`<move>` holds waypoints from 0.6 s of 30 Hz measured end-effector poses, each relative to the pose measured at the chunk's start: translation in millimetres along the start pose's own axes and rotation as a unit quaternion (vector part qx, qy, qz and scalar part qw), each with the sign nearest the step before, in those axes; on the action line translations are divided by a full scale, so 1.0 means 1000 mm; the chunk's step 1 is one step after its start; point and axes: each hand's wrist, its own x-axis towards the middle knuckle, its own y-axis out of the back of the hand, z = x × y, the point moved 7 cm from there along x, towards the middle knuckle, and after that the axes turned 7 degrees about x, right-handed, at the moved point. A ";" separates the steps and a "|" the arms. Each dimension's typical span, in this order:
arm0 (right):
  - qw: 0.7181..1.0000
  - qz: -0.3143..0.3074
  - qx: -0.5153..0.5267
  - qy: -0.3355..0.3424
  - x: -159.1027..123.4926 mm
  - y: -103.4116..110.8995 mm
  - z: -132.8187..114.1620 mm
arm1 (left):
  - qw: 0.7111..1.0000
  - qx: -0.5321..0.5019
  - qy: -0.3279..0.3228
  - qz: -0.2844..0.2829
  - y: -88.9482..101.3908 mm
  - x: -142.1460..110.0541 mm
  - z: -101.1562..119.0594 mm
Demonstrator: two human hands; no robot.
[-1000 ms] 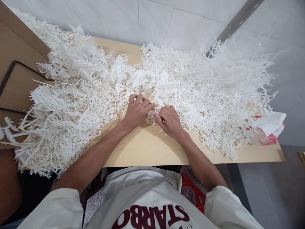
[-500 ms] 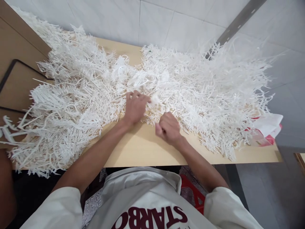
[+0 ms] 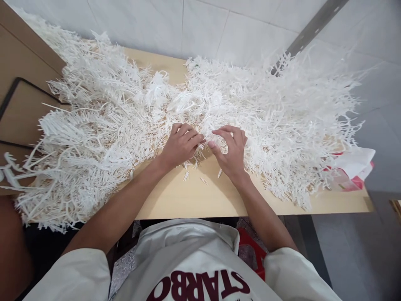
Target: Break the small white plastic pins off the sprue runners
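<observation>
A large heap of thin, white, branching plastic-looking strands (image 3: 269,113) spreads across the table in front of me. My left hand (image 3: 183,144) is at the heap's near edge, its fingers bent and drawn together at the tips; what they pinch, if anything, is too small to make out. Close to its right, my right hand (image 3: 232,150) has thumb and forefinger apart, and nothing shows between them. White strands lie behind and under both hands. A few loose white bits (image 3: 203,180) lie on the bare board just below the hands.
The pale tabletop (image 3: 188,200) ends close to my body. A brown board (image 3: 28,54) with a black metal bar stands at the left. On the right lies a white and red plastic bag (image 3: 354,167). Behind is a tiled wall (image 3: 203,29). Part of another person's limb (image 3: 12,251) shows at lower left.
My right hand has gone from a fist to thumb and forefinger parted, and moved slightly up and right. My left hand has shifted slightly right. Loose white bits now lie below the hands.
</observation>
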 end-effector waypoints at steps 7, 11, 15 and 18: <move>0.983 -0.155 -0.032 0.092 -0.002 -0.019 -0.004 | 0.996 0.064 -0.062 0.004 0.002 0.000 0.005; 0.974 -0.195 -0.044 0.107 -0.005 -0.022 -0.004 | 0.994 0.081 -0.067 0.015 0.004 0.000 0.006; 0.973 -0.187 -0.060 0.121 -0.009 -0.023 -0.007 | 0.997 0.066 -0.047 -0.002 0.001 -0.001 0.003; 0.972 -0.148 -0.049 0.178 -0.012 -0.021 -0.018 | 0.999 0.022 -0.029 -0.018 -0.001 -0.001 0.001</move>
